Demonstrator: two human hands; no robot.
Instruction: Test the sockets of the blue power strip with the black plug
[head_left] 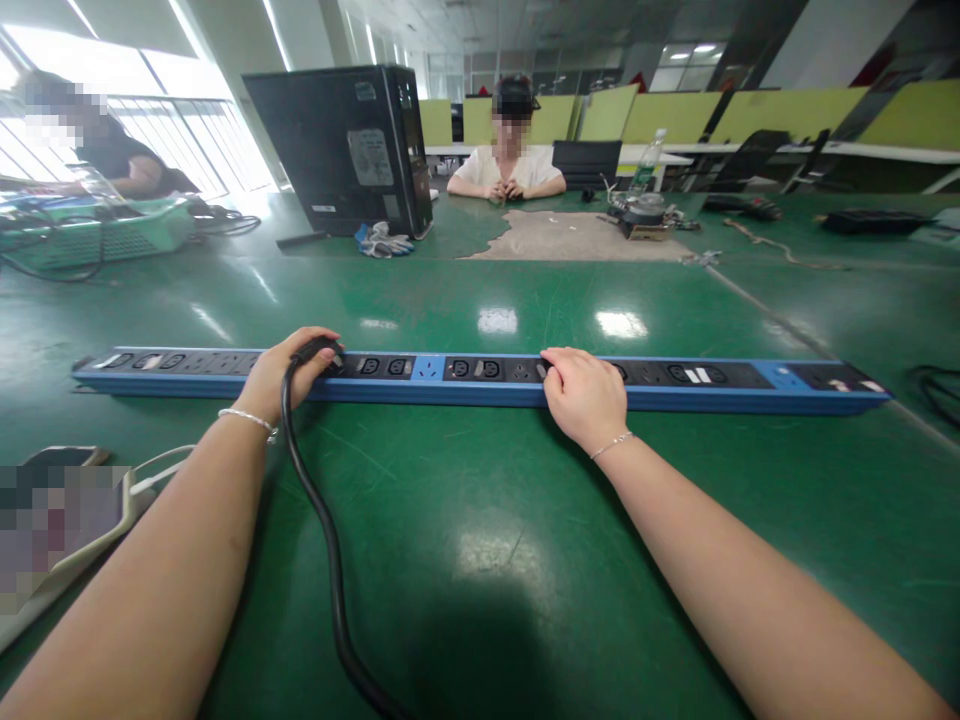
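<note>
Two hands, one strip: both hands are down on the long blue power strip (480, 393), which lies crosswise on the green table (450, 500); that strip is our landmark.
Basket side: beyond the strip's left end sits a green basket (112, 240); nearer than that end, a pale-edged device (124, 515) runs out of frame, its face blurred.
Left hand: here it is at the strip, left of its middle, grip closed around a black plug (304, 352).
Plug: the step in hand looks like handling this plug right at the socket face. Its front end is hard to read between fingers and strip; seated or merely touching, I cannot tell.
Black cable: it drops from the plug, curves in front of the strip and leaves at the bottom edge, far end unseen.
Blue socket: this one (428, 368) shows plainly between the hands.
Right hand: right of the strip's middle, this one (589, 395) has its fingers curled down against it, apparently steadying; the grip looks narrow, but anything pinched beneath is hidden.
Next move: it calls, I judge, for a straight plug, a firm strip and a slack cable.
Right end: beside it, a dark cord (937, 385) is cut off.
</note>
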